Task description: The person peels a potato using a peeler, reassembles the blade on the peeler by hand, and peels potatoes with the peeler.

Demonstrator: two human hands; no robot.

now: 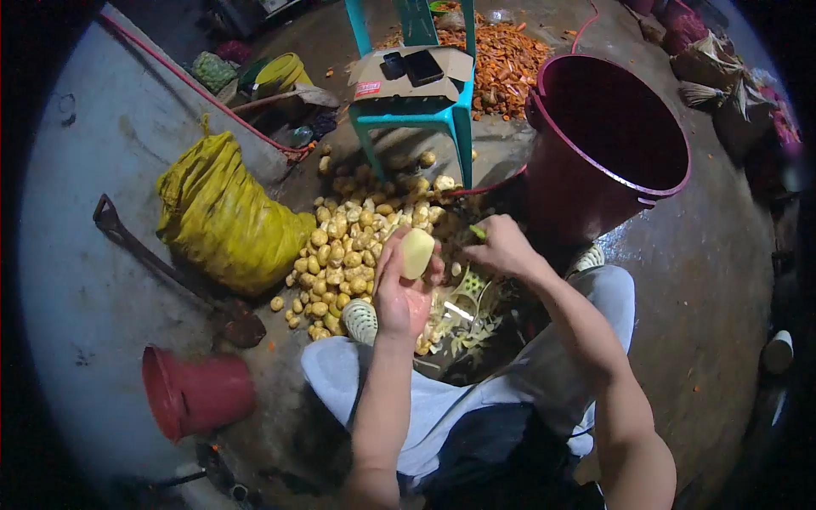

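Note:
My left hand (401,297) is closed around a peeled potato (416,253), pale yellow and smooth, held upright in front of me. To its right, my right hand (508,248) grips a peeler (478,232); its green handle shows, but its blade is mostly hidden. The two hands are apart. Beneath them, thin potato peelings (463,338) lie scattered on the wet floor between my shoes. A heap of potatoes (340,251), mostly unpeeled, spreads to the left and beyond my left hand.
A large maroon bin (565,170) stands at the right. Ahead, a teal chair (408,121) bears cardboard and phones, with orange peelings (510,68) behind. A full yellow sack (225,217), a shovel (153,255) and a red bucket (212,395) are on the left.

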